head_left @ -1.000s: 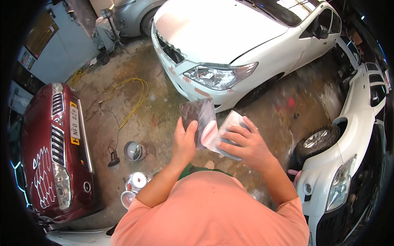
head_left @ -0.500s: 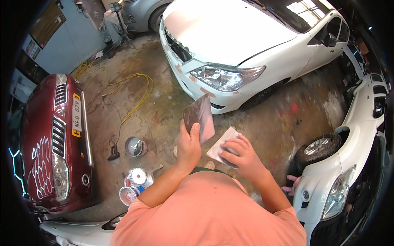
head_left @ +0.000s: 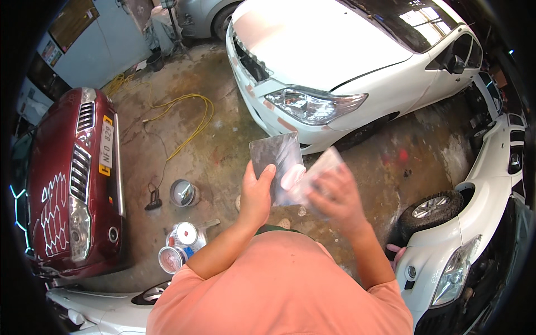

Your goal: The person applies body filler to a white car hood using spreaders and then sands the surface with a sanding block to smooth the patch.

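Observation:
My left hand (head_left: 257,195) grips a thin rectangular mixing board (head_left: 263,153), thumb on top and fingers underneath. The board is dark grey, smeared with pale pink. Near its right edge sits a lump of pale pink paste, like body putty (head_left: 292,177). My right hand (head_left: 336,192), smeared by motion, is closed around a flat pinkish-white putty spreader (head_left: 328,161). The spreader's lower left end meets or overlaps the board's right side; blur hides the exact contact. Ahead stands a white car (head_left: 312,67) with bare, pinkish patches on its bumper.
A grey can (head_left: 183,192) and open tubs (head_left: 172,260) stand on the floor at left, near a dark corded tool (head_left: 153,200). A yellow hose (head_left: 192,134) lies coiled beyond. A maroon car (head_left: 61,184) flanks me left, a white vehicle (head_left: 446,257) right.
My right hand has swung the spreader up and left onto the board's right side. The board has turned to face up more, and the pink lump now shows on it.

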`<state>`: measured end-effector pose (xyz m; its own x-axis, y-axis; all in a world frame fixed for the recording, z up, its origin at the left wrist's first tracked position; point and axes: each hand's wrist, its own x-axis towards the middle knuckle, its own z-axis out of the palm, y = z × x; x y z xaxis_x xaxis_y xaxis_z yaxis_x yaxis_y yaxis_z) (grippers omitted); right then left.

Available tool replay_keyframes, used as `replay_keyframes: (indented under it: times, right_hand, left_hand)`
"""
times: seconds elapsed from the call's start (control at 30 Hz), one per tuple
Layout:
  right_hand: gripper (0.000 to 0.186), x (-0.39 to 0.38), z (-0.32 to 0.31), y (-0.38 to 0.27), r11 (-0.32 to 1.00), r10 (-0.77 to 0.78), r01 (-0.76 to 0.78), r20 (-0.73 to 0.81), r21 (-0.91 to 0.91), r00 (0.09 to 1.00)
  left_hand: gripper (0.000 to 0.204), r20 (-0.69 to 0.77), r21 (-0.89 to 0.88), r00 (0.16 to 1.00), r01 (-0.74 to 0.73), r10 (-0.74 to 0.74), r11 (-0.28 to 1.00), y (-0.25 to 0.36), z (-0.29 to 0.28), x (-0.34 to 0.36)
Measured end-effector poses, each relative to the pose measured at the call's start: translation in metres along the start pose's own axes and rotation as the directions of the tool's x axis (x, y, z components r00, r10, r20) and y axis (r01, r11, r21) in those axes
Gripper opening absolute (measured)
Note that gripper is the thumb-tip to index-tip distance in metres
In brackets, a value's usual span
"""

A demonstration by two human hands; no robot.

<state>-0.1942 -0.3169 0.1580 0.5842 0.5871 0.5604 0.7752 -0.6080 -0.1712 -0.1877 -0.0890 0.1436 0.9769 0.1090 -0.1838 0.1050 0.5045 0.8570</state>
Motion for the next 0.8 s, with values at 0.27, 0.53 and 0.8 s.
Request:
replay_keyframes:
  times: [0.27, 0.53, 0.8]
  right_hand:
    - [0.033, 0.021, -0.003, -0.01, 0.998, -0.045, 0.041, 0.091, 0.045, 0.995]
    - [0.028, 0.045, 0.007, -0.004, 0.992, -0.067, 0.049, 0.146, 0.12, 0.987]
    - [0.043, 0.047, 0.031, 0.009, 0.948, 0.011, -0.062, 0.163, 0.313, 0.987]
  left_hand:
    - [0.041, 0.104, 0.091, 0.992, -0.076, 0.067, 0.993, 0.006, 0.002, 0.001]
    - [0.044, 0.174, 0.409, 0.983, -0.125, 0.057, 0.904, 0.013, -0.004, 0.013]
    - [0.041, 0.038, 0.492, 0.919, -0.36, 0.393, 0.793, 0.027, -0.018, 0.047]
